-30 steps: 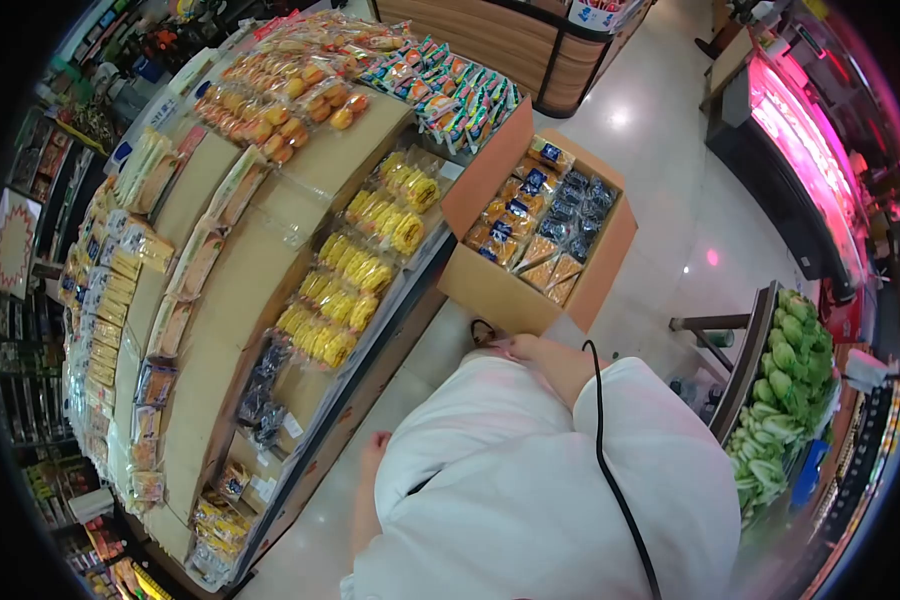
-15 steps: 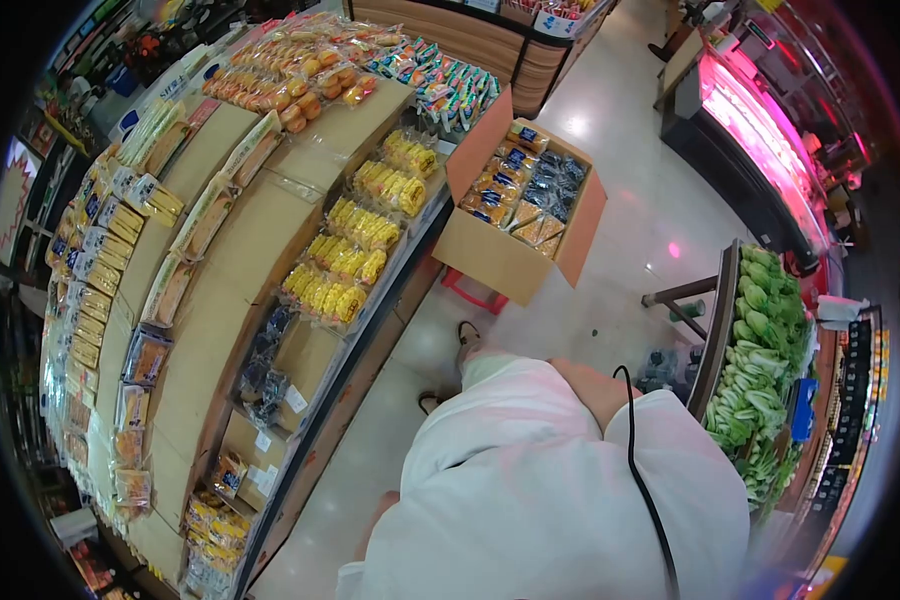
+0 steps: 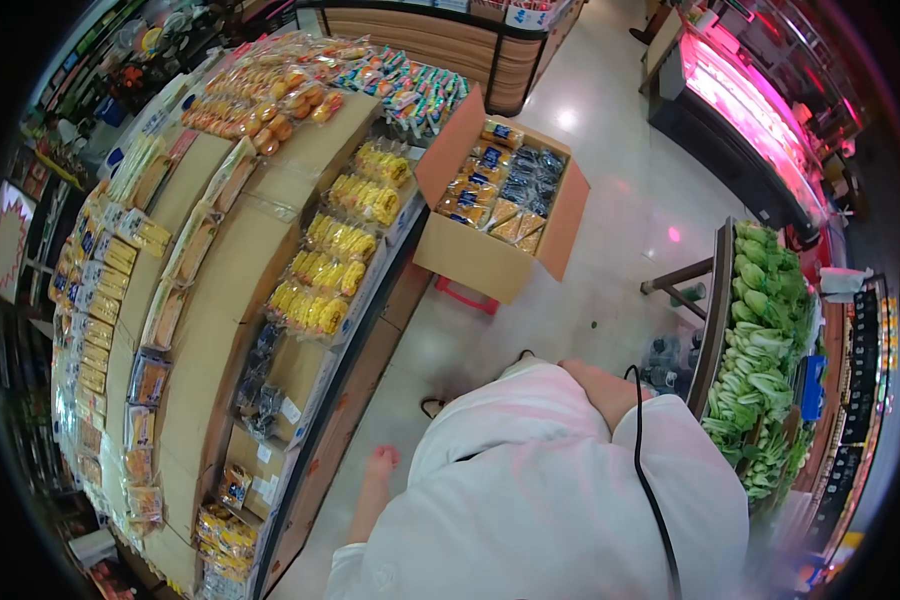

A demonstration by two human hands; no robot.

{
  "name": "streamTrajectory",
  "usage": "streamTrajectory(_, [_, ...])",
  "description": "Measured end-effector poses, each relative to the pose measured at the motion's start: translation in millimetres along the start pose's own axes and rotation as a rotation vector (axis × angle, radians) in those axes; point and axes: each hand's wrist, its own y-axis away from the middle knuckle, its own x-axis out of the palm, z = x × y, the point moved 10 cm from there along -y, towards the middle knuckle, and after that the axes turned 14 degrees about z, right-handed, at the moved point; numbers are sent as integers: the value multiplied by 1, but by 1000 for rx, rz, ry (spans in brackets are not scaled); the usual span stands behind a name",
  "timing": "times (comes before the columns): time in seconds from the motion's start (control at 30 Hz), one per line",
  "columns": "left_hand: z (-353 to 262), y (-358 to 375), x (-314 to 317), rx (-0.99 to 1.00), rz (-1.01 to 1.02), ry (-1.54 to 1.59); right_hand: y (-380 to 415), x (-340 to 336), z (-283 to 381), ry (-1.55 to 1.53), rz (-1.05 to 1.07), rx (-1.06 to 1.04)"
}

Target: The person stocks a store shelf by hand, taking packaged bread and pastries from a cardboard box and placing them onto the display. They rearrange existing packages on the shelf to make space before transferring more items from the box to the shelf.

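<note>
My left hand hangs low beside my white shirt, over the floor next to the shelf. Its fingers look loosely curled, and I see nothing in them. My right forearm bends across in front of the shirt, which hides the right hand. Ahead stands an open cardboard box with packaged breads and dark-wrapped packs, on a red stool. Left of it, the tiered display shelf carries bags of yellow-wrapped snacks and dark packs. Neither hand touches these goods.
Leafy greens lie on a stand at the right. Behind it is a pink-lit display case. Bagged round buns sit on the shelf's far end. A wood-panelled counter crosses the back. A black cable runs down my shirt.
My left hand has come out from beside the shirt into view. The shelf and box have shifted slightly left in the view, and one foot is now more hidden.
</note>
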Motion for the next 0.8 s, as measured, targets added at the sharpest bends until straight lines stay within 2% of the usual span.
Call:
streamTrajectory(0.03, [8, 5, 3, -64, -1, -96, 0, -4, -10, -14, -7, 5])
streamTrajectory(0.1, [20, -2, 18, -51, 134, -467, -1, -15, -32, -36, -17, 15])
streamTrajectory(0.17, [43, -14, 48, 173, 371, -1141, -4, -26, -59, -49, -23, 28])
streamTrajectory(0.2, [42, -4, 77, 425, 457, -1489, -8, -32, -74, -48, -25, 33])
streamTrajectory(0.27, [32, -12, 77, 200, 385, -1249, -19, -47, -104, -43, -28, 35])
streamTrajectory(0.37, [-23, -19, 105, 78, 172, -770, -46, -81, -146, -13, -32, 4])
streamTrajectory(0.43, [-8, -50, 121, -61, 174, -380, -66, -107, -164, 19, -22, -34])
streamTrajectory(0.47, [-28, -40, 139, -187, -96, -48, -74, -122, -171, 38, -8, -50])
streamTrajectory(0.53, [-82, -62, 190, -44, -136, -88, -86, -155, -170, 63, 42, -62])
streamTrajectory(0.6, [-144, -71, 247, 3, -191, -367, -84, -196, -157, 90, 96, -57])
streamTrajectory(0.67, [-225, -60, 315, 257, -198, -755, -77, -231, -151, -179, 123, -52])
streamTrajectory(0.7, [-244, -62, 340, 301, -178, -791, -77, -245, -151, -313, 138, -44])
streamTrajectory(0.8, [-277, -58, 382, 380, -160, -872, -97, -280, -154, -437, 166, -94])
